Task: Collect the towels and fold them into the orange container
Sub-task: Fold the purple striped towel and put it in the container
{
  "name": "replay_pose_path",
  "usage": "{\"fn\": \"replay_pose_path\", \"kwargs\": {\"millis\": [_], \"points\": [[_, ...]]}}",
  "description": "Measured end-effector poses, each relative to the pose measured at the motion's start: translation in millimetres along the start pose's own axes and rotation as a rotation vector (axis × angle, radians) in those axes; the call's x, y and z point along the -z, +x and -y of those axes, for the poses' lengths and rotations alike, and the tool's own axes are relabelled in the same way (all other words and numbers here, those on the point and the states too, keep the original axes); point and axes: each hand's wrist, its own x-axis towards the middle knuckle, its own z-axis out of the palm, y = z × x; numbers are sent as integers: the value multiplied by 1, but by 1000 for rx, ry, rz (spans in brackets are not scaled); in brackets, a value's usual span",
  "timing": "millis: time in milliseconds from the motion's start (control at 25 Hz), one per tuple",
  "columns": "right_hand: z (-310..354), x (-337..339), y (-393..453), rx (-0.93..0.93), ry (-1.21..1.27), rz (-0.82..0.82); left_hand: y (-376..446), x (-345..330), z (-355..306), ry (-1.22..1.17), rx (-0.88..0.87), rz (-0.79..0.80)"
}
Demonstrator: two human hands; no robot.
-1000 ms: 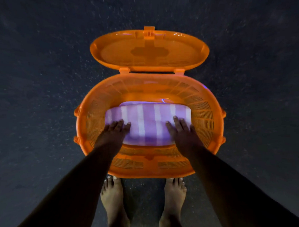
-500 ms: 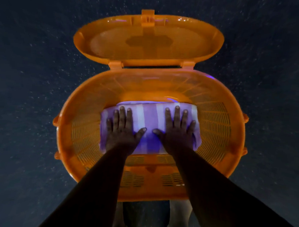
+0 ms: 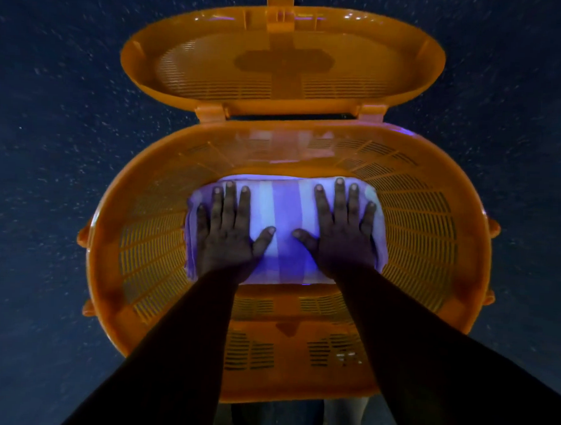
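A folded purple-and-white striped towel [image 3: 283, 219] lies at the bottom of the oval orange container [image 3: 432, 244], whose walls are slotted. My left hand [image 3: 228, 229] lies flat on the towel's left half, fingers straight and spread. My right hand [image 3: 342, 231] lies flat on its right half in the same way. Both palms press down on the cloth, thumbs pointing toward each other. The near edge of the towel is partly hidden by my wrists.
The container's hinged orange lid [image 3: 282, 56] stands open at the far side. The container sits on a dark speckled floor [image 3: 44, 137]. My bare feet show dimly below the near rim.
Both hands have slid from the towel's near edge onto its top and now lie flat with fingers spread. My head has come closer, so the container fills more of the view.
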Motion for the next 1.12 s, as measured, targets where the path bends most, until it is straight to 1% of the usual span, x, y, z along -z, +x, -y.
{"fn": "replay_pose_path", "kwargs": {"millis": [80, 160, 200, 280, 360, 600, 720, 800, 920, 1040, 1120], "points": [[1, -1, 0, -11, -13, -1, 2, -2, -1, 11, 2, -24], [0, 9, -1, -1, 1, 67, 0, 8, 1, -3, -18, 16], [0, 19, -4, -4, 22, 123, -3, 17, 1, -16, -25, 66], [1, 43, -12, -15, 59, 235, -7, 44, 2, -44, -9, 234], [5, 82, -31, -19, 89, 349, -19, 88, -2, -56, 20, 391], [22, 245, -122, -48, 137, 499, -92, 262, -36, -24, 48, 545], [31, 348, -178, -72, 147, 519, -145, 368, -46, -45, 78, 592], [38, 420, -223, -63, 151, 469, -187, 445, -51, -65, 101, 586], [48, 518, -285, 12, 118, 414, -249, 550, -58, -90, 114, 562], [64, 596, -334, 118, 53, 325, -315, 632, -58, -79, 152, 430], [74, 636, -356, 204, 32, 303, -356, 669, -58, -76, 183, 373]]}}
